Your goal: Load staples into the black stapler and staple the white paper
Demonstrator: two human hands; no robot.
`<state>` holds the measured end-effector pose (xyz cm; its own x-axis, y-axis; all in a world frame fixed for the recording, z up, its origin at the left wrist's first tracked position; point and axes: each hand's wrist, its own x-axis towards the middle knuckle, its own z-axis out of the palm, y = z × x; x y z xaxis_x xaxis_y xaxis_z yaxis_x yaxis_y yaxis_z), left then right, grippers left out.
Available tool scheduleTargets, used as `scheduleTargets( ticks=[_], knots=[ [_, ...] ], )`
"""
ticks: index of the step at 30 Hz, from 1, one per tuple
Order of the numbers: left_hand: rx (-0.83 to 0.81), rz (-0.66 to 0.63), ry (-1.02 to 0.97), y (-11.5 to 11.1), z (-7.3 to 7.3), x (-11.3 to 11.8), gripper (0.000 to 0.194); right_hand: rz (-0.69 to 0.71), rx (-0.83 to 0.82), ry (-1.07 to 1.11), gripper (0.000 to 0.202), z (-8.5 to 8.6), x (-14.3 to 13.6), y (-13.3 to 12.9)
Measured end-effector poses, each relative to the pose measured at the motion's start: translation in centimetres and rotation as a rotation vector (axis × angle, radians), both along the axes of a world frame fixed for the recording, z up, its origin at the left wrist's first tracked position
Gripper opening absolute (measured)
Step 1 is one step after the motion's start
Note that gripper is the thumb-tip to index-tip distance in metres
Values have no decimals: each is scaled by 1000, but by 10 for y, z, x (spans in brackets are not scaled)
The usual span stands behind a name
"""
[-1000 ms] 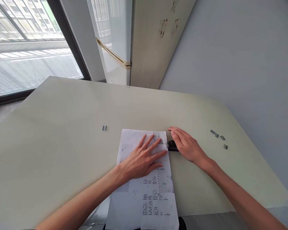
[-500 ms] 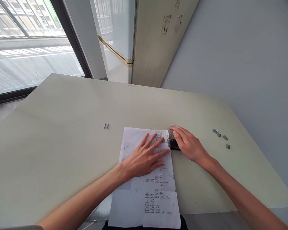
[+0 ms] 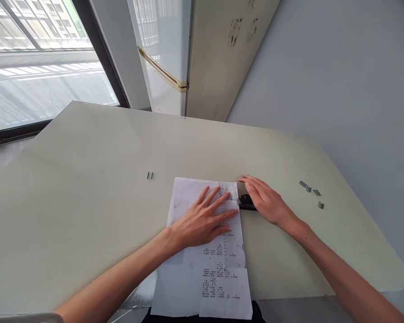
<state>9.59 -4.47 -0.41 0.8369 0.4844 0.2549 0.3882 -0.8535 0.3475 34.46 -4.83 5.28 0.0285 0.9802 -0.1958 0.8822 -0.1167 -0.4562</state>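
White printed paper (image 3: pixel 188 287) lies over the near edge of the table, its lower end hanging toward my lap. Across its upper half rests my left hand (image 3: pixel 204 220), palm down with the fingers spread. A black stapler (image 3: pixel 247 202) meets the paper's right edge near the top. Over the stapler's right end is my right hand (image 3: pixel 265 199), fingers stretched toward the upper left; it covers part of the stapler, and its underside is hidden.
On the pale table (image 3: pixel 87 202), a small strip of staples (image 3: pixel 150 175) lies left of the paper. Several more staple pieces (image 3: pixel 317 192) are at the right. A fridge (image 3: pixel 218 67) stands beyond the far edge, beside a window (image 3: pixel 47 63).
My right hand has shifted very slightly to the right, so a little more of the black stapler shows. My left hand stays flat on the paper.
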Motion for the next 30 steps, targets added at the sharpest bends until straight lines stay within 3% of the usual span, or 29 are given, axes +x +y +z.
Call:
scheduleTargets(
  ticks=[30],
  knots=[
    [11, -1, -6, -1, -1, 1, 51, -5, -19, -47, 52, 3, -7, -2]
  ],
)
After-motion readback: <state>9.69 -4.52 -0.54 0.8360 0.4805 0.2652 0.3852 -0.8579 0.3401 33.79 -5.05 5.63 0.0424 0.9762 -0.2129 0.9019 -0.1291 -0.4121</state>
